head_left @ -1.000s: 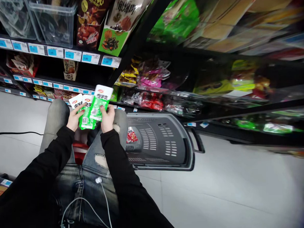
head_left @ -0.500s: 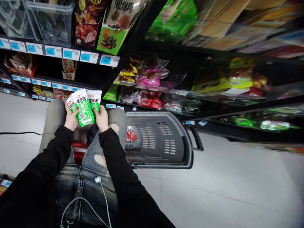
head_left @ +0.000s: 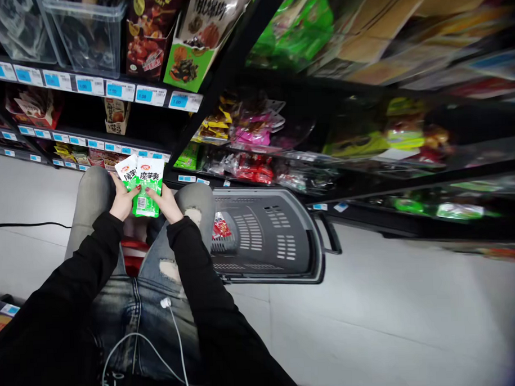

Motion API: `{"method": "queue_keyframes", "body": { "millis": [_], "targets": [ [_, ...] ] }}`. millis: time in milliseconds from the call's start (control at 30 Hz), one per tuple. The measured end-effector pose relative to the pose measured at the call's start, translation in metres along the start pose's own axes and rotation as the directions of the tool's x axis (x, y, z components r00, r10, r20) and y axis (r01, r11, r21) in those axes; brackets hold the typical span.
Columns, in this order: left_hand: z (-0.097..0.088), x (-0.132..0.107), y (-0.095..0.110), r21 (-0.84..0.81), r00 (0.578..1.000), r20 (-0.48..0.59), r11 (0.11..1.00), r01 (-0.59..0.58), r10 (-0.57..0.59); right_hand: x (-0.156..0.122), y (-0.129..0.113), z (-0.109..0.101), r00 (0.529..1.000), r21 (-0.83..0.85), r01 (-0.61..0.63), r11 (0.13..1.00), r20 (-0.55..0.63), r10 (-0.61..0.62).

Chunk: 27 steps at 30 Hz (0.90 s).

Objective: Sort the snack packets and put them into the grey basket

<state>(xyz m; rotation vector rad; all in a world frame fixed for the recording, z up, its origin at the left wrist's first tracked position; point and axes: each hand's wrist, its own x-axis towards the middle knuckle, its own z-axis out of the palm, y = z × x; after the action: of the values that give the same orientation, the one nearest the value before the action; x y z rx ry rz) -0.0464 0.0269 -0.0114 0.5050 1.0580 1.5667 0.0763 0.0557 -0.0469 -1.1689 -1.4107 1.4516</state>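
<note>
Left of basket (head_left: pixel 303 236) | left hand (head_left: pixel 122 202) and right hand (head_left: pixel 169 203) grasping overlapped packets (head_left: pixel 144 183), thumbs on top | best: light, even thumb pressure, edges aligned

Lighting is uneven: the floor (head_left: pixel 371 313) is pale and diffusely lit, while the shelf recesses (head_left: pixel 83 116) lie in deep shadow. Goods (head_left: pixel 438 46) at far right are smeared and stretched; the packets (head_left: pixel 150 177) at left are comparatively sharp. The near right corner is dark.

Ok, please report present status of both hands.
Left hand, right hand: gripping flat green-and-white plastic packets. Packets overlapping, printed faces visible. Denim-clad right knee between packets and grey slotted plastic basket.
</note>
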Motion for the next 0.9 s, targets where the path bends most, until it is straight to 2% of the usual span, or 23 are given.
{"method": "queue_keyframes", "body": {
  "millis": [133,300,367,433,567,667,767,833,900],
  "targets": [
    [0.002,-0.003,0.008,-0.054,0.982,0.053,0.981,0.186,-0.183,-0.002,-0.006,0.0,0.999,0.07,-0.039,0.997,-0.009,0.04],
    [0.002,-0.006,0.019,-0.122,0.883,0.085,0.875,0.469,-0.461,-0.008,-0.015,-0.003,0.993,0.176,-0.074,0.982,0.099,0.058],
    [0.001,-0.006,0.019,-0.13,0.878,0.102,0.869,0.477,-0.467,-0.008,-0.016,-0.005,0.991,0.189,-0.091,0.978,0.118,0.07],
    [0.0,-0.005,0.017,-0.125,0.897,0.105,0.889,0.44,-0.429,-0.007,-0.014,-0.008,0.993,0.164,-0.082,0.983,0.095,0.067],
    [0.0,-0.003,0.01,-0.117,0.935,0.044,0.927,0.356,-0.353,0.001,-0.005,-0.017,0.994,0.031,0.011,0.999,-0.11,-0.007],
    [-0.001,-0.001,0.008,-0.117,0.943,0.004,0.937,0.331,-0.332,0.008,0.003,-0.027,0.957,0.107,0.025,0.994,-0.29,0.007],
    [-0.002,0.0,0.01,-0.134,0.939,-0.014,0.932,0.338,-0.343,0.012,0.009,-0.038,0.892,0.186,0.03,0.982,-0.449,0.058],
    [-0.002,0.0,0.012,-0.162,0.931,-0.004,0.919,0.36,-0.365,0.012,0.01,-0.041,0.867,0.172,0.018,0.985,-0.494,0.07],
    [0.0,-0.001,0.014,-0.188,0.917,0.02,0.9,0.394,-0.397,0.01,0.008,-0.039,0.885,0.107,-0.007,0.994,-0.463,0.056]
  ]
}}
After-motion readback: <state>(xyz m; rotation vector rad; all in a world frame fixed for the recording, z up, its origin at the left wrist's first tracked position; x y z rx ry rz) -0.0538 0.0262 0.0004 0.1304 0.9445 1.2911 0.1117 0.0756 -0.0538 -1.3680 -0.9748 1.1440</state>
